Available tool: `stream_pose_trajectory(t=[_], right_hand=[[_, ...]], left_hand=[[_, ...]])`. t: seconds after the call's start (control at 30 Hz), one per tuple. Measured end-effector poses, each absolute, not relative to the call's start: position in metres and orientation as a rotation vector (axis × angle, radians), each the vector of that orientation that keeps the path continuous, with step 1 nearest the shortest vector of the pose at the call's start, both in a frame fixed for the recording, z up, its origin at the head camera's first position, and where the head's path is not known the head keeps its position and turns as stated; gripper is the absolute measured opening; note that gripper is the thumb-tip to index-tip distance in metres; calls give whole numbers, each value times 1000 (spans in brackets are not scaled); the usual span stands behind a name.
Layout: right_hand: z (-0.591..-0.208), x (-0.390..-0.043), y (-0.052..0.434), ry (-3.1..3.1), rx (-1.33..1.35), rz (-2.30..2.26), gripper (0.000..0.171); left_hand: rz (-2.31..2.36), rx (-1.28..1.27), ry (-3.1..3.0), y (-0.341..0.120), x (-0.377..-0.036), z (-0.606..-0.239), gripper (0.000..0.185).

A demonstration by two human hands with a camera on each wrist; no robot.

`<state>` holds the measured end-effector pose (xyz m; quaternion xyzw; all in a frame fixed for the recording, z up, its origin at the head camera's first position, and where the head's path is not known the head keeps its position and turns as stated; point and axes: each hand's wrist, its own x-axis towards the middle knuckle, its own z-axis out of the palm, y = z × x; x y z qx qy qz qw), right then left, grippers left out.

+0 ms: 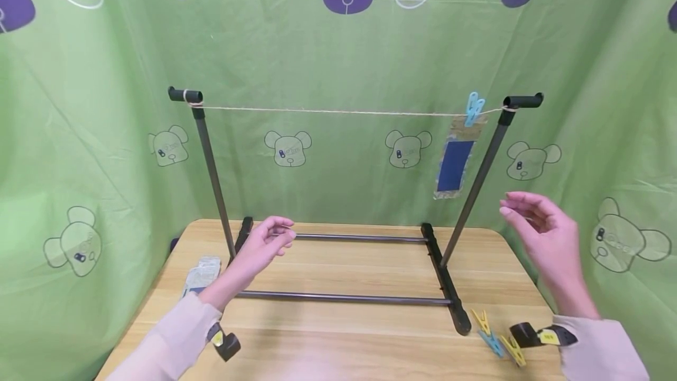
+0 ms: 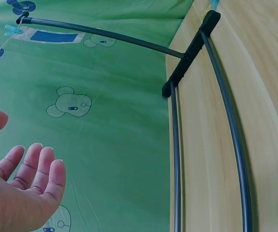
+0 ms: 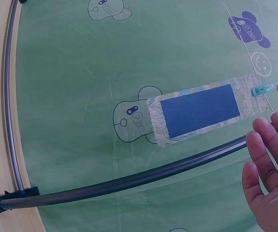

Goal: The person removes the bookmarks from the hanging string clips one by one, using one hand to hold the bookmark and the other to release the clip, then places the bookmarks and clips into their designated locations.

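Observation:
My left hand [image 1: 267, 243] is above the table in front of the left post, fingers loosely bent with nothing between them. To the right of the rack, my right hand [image 1: 550, 237] is raised beside the right post, thumb and fingers apart and holding nothing. A light-blue clothespin [image 1: 474, 109] clips a pale patterned strip with a blue rectangle [image 1: 456, 166] onto the string [image 1: 328, 112], close to the right post. The right wrist view has this strip [image 3: 201, 111] hanging beyond the fingers. Both palms show in the wrist views, bare of any object.
The black rack [image 1: 446, 281] stands on a wooden table [image 1: 338, 346], string tied between its posts. Two yellow clothespins [image 1: 513, 350] and a blue one [image 1: 491, 341] lie at front right. A silvery-grey piece [image 1: 201, 275] lies at left, partly behind my forearm. Green curtain [image 1: 338, 181] surrounds the table.

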<state>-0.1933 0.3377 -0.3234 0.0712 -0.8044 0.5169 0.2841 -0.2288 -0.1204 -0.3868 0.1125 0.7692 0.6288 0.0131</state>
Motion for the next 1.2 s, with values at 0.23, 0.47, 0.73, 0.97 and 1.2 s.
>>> stream_pose_trajectory(t=[0.23,0.47,0.73,0.97,1.2], right_hand=[[-315,-197,337,-2140,224,1428,37],[-307,-200,336,-2118,235,1456,40],[-299,-206,336,-2072,271,1528,41],[-291,-211,336,-2027,315,1552,39],[-284,-215,336,-2021,314,1534,39]], left_hand=[[1961,380,2387,-111,-231,-384,31],[1937,426,2397,-103,-237,-383,32],[1970,430,2356,-93,-243,-381,33],[1978,421,2348,-85,-246,-376,32],[2056,396,2263,-70,-249,-375,32]])
